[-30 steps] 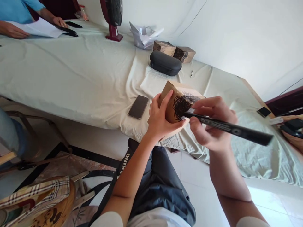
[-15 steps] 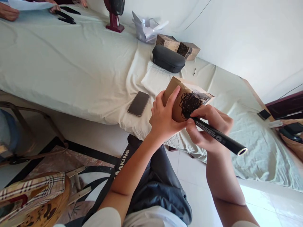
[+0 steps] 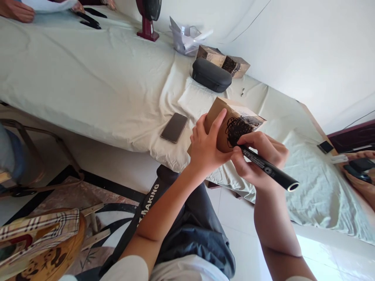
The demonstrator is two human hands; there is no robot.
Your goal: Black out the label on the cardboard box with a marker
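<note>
In the head view, my left hand [image 3: 206, 142] grips a brown cardboard box [image 3: 215, 113] near the table's front edge, its fingers spread over the side and top. Black scribbles cover part of the box beside those fingers. My right hand [image 3: 260, 156] is closed around a thick black marker [image 3: 271, 169]. The marker slants down to the right, and its tip end meets the scribbled patch; the tip itself is hidden by my fingers. A dark smartphone [image 3: 174, 127] lies on the cloth left of the box.
A pale green cloth [image 3: 102, 86] covers the table. Behind the held box are a black hard case [image 3: 211, 74], another scribbled cardboard box [image 3: 241, 67] and a clear plastic basket [image 3: 183, 41]. At the far left another person's hand [image 3: 20, 12] holds paper. A wooden stool [image 3: 70, 238] stands lower left.
The view has shifted slightly. The marker's rear end has swung a little to the left, while its tip end stays at the scribbled patch. Both hands keep their hold.
</note>
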